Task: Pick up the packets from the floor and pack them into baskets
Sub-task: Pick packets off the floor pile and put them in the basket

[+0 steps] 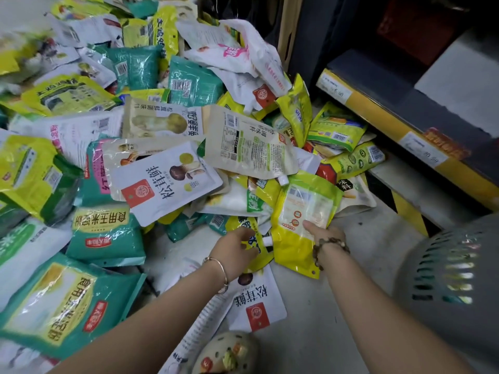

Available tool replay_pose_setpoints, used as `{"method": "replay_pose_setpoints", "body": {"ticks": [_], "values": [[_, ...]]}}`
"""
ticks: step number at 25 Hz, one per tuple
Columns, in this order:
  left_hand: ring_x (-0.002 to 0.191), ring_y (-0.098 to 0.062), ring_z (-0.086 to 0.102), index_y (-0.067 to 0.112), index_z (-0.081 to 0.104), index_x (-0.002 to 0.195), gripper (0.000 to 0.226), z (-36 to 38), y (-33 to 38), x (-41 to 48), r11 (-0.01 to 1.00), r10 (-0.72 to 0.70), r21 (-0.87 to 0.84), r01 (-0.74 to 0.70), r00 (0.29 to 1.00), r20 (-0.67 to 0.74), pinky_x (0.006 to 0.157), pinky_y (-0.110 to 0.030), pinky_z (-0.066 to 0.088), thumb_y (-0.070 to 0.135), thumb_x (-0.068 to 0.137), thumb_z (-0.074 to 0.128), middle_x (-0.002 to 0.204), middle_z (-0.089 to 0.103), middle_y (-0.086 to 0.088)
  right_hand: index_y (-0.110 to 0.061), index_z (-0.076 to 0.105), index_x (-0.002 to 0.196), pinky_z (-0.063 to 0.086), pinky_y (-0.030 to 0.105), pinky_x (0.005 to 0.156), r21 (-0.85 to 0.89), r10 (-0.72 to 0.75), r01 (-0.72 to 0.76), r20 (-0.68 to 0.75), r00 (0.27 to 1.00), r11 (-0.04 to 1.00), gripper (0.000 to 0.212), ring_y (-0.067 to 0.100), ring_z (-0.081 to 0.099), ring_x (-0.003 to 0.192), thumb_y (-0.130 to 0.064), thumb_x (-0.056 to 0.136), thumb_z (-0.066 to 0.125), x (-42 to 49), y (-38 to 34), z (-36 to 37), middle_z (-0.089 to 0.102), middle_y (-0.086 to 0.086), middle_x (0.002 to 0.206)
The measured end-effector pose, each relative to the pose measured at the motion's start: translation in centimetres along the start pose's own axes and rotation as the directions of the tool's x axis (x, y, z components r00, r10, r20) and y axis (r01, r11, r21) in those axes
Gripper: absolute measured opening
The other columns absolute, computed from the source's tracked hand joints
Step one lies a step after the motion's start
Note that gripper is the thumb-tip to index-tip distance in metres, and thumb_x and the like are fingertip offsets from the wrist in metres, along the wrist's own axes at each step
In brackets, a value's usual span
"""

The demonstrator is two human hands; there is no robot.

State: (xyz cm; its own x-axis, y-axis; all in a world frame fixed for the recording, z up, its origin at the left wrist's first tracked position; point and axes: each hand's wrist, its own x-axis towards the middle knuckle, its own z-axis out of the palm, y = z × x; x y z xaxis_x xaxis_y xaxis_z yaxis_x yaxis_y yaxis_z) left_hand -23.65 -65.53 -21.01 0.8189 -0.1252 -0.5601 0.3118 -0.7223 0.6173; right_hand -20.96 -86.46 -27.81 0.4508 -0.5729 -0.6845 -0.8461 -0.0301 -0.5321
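the packets [162, 130] mostly lie heaped across the floor [310, 333] against a dark shelf base [405, 122], and the grey basket [453, 271] at the right shows only a few through its slots, so the job looks barely begun. at the heap's near edge the right hand [324, 233] has its grip grasping a yellow spout pouch [302, 211], thumb on top. the left hand [235, 249] has its grip curled on a smaller yellow packet [252, 233] just beside it, both low among overlapping neighbours that may drag along.
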Motion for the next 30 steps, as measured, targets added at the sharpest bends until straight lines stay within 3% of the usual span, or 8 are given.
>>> {"method": "replay_pose_setpoints", "body": {"ticks": [7,12,17,20,23,26,28,30], "values": [[0.107,-0.014,0.051,0.012,0.051,0.129,0.045,-2.3,-0.4,-1.6,0.889,-0.055,-0.453,0.065,0.998,0.035,0.084,-0.025,0.040,0.017,0.086,0.066,0.130,0.052,-0.007,-0.007,0.065,0.105,0.054,0.022,0.058,0.518,-0.133,0.179,-0.124,0.983,0.837,0.024,0.017,0.063,0.074,-0.008,0.082,0.069,-9.5,3.3,-0.4,0.068,0.007,0.092],[0.101,-0.016,0.058,0.016,0.050,0.130,0.049,-5.4,-2.3,-3.1,0.771,-0.115,-0.593,0.231,0.967,0.227,0.083,-0.027,0.049,0.017,0.084,0.066,0.117,0.059,-0.002,-0.012,0.064,0.091,0.052,0.017,0.056,0.516,-0.310,0.210,0.114,0.944,0.831,0.020,0.001,0.065,0.063,0.005,0.080,0.065,-15.1,5.2,2.4,0.071,-0.011,0.069],[0.060,-0.013,0.066,0.012,0.066,0.083,0.014,-6.5,-5.4,-5.6,0.717,-0.202,-0.667,0.205,0.976,0.083,0.061,-0.025,0.056,0.001,0.075,0.072,0.067,0.071,0.000,-0.016,0.061,0.080,0.053,0.030,0.067,0.368,-0.366,0.237,0.338,0.867,0.899,0.017,0.014,0.066,0.073,-0.002,0.079,0.070,-19.9,6.1,7.0,0.070,-0.001,0.081],[0.058,-0.017,0.066,0.012,0.066,0.081,0.014,-8.5,-8.3,-7.7,0.695,-0.354,-0.689,0.206,0.932,-0.079,0.060,-0.029,0.056,0.003,0.075,0.073,0.069,0.071,-0.004,-0.013,0.061,0.093,0.047,0.029,0.078,0.257,-0.257,0.168,0.365,0.895,0.952,0.013,0.021,0.061,0.089,-0.014,0.082,0.070,-19.8,6.9,8.2,0.066,0.006,0.096],[0.049,-0.012,0.065,0.012,0.065,0.081,0.014,-10.6,-11.6,-10.0,0.696,-0.466,-0.686,0.212,0.860,-0.206,0.047,-0.023,0.053,0.002,0.075,0.073,0.058,0.069,0.002,-0.010,0.045,0.128,0.041,0.030,0.092,-0.204,-0.061,0.129,0.307,0.950,0.970,0.064,0.028,0.055,0.111,-0.034,0.077,0.074,-18.5,9.3,8.9,0.058,0.010,0.119],[0.045,-0.014,0.065,0.011,0.064,0.079,0.014,-10.7,-13.8,-11.9,0.638,-0.542,-0.734,0.233,0.813,-0.213,0.043,-0.023,0.052,0.001,0.075,0.073,0.057,0.069,-0.002,-0.012,0.023,0.141,0.029,0.039,0.105,-0.631,-0.038,0.251,0.330,0.943,0.734,0.095,0.031,0.048,0.123,-0.052,0.069,0.073,-19.6,10.5,10.4,0.054,0.015,0.130],[0.050,-0.017,0.066,0.013,0.064,0.080,0.015,-10.2,-14.9,-12.5,0.618,-0.577,-0.747,0.245,0.786,-0.220,0.046,-0.025,0.053,0.004,0.074,0.074,0.068,0.070,-0.007,-0.013,0.009,0.146,0.024,0.039,0.105,-0.664,-0.056,0.265,0.318,0.946,0.699,0.104,0.029,0.048,0.123,-0.050,0.072,0.072,-20.5,9.8,11.9,0.054,0.013,0.131],[0.058,-0.018,0.066,0.017,0.064,0.082,0.016,-9.8,-15.6,-12.7,0.612,-0.595,-0.752,0.243,0.768,-0.236,0.048,-0.025,0.052,0.007,0.075,0.075,0.074,0.068,-0.006,-0.013,0.003,0.148,0.031,0.039,0.102,-0.466,-0.062,0.193,0.281,0.958,0.864,0.104,0.031,0.053,0.119,-0.039,0.077,0.073,-20.9,9.1,13.3,0.058,0.013,0.127]]}}
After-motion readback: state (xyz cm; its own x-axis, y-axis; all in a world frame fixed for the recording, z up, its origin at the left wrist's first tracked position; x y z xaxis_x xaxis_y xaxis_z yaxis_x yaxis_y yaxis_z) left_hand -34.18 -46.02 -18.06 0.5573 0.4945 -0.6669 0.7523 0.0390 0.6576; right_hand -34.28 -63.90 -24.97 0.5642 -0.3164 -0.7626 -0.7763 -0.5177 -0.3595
